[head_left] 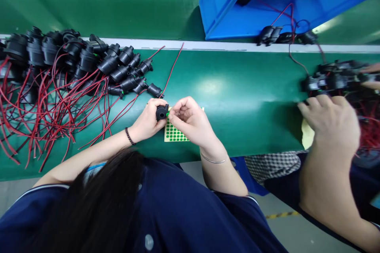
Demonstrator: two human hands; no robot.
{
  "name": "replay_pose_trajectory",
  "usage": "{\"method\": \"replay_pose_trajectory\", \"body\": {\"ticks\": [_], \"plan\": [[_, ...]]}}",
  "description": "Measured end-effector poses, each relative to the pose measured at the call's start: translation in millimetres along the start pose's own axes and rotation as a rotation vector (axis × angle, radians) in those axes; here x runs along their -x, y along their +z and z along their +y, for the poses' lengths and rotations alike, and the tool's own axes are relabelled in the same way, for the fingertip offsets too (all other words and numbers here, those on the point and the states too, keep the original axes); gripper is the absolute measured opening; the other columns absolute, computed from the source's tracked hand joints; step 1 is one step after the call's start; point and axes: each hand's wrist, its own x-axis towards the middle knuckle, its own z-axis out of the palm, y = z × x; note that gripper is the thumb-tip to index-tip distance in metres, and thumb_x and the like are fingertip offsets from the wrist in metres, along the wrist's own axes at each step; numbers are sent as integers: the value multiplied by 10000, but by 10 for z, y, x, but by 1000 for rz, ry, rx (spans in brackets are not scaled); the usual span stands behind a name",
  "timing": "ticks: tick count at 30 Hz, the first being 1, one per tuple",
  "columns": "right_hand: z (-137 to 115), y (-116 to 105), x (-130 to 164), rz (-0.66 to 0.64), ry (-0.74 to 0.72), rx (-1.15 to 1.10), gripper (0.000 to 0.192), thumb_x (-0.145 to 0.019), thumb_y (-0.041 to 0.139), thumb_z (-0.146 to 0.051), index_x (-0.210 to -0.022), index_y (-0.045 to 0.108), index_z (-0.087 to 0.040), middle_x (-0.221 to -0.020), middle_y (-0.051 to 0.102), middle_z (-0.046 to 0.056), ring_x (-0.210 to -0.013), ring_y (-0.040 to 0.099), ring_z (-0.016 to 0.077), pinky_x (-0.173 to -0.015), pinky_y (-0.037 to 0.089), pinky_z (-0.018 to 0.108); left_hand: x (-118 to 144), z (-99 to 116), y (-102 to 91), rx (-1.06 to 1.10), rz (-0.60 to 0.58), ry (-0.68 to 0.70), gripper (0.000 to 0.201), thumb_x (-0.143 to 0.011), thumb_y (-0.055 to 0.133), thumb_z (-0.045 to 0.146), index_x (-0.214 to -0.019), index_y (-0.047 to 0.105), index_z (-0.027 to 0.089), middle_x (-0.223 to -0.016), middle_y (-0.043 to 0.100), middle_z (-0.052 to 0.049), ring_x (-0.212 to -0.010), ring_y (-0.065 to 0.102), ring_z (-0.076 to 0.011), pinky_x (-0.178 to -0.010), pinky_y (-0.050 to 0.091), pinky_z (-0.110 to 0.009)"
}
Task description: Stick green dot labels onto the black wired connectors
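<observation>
Left hand (147, 120): you are gripping a black connector (162, 112), fingers closed around it, at frame centre | Right hand (190, 120): you are pinching a green dot sticker (168, 114) against it | Sticker sheet (173, 134): lying on the green table (237, 99) beneath your hands.

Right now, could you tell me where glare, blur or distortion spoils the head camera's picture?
Head view: a soft glare patch whitens the green belt above the sticker sheet; the co-worker's hand at the right is motion-blurred; the white rail bows from wide-angle distortion. The left hand, right hand and black part between them are sharp.
</observation>
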Motion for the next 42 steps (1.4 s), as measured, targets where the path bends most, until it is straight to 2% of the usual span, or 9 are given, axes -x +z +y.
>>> {"method": "replay_pose_trajectory", "body": {"ticks": [9, 22, 27, 32, 39, 42], "plan": [[51, 9, -3, 4, -4, 52, 181, -828, 627, -228, -894, 458, -236, -785, 587, -30, -678, 568, 103, -623, 473, 277, 1, -31, 15, -64, 19, 78, 358, -852, 596, 155, -1158, 424, 220, -1102, 600, -80, -1033, 597, -226, -879, 509, -402], [12, -17, -16, 4, -14, 98, 193, -789, 618, -192, -883, 456, -238, -762, 574, -47, -663, 573, 90, -606, 489, 257, -2, -32, 17, -68, -37, 37, 321, -838, 597, 155, -1112, 445, 222, -1093, 621, -81, -1031, 587, -235, -884, 498, -432], [8, 19, -29, 35, 30, 84, 226, -750, 655, -220, -889, 477, -231, -750, 599, -41, -657, 595, 99, -600, 504, 262, 1, 6, 18, -67, 12, 82, 286, -896, 594, 213, -1132, 433, 227, -1097, 619, -84, -1020, 585, -227, -868, 500, -425], [24, 34, -19, 70, 43, 52, 221, -738, 676, -231, -890, 516, -222, -747, 612, -34, -669, 605, 103, -618, 516, 262, 3, 52, -7, -95, 3, 163, 420, -892, 578, 201, -1242, 348, 236, -1183, 586, -126, -1084, 574, -248, -891, 497, -470], [9, -25, 15, -7, -2, 110, 198, -763, 661, -204, -948, 589, -210, -768, 624, -33, -675, 598, 95, -653, 525, 268, -1, 28, -9, -86, -21, 147, 251, -968, 513, 252, -1181, 382, 270, -1328, 595, -119, -1207, 575, -238, -955, 493, -517], [27, -14, 25, 4, -63, 131, 187, -794, 664, -216, -972, 607, -214, -791, 654, -23, -694, 629, 105, -667, 552, 273, 5, 15, -3, -60, 2, 132, 290, -954, 519, 207, -1193, 370, 275, -1356, 591, -119, -1229, 570, -230, -978, 494, -524]]}}
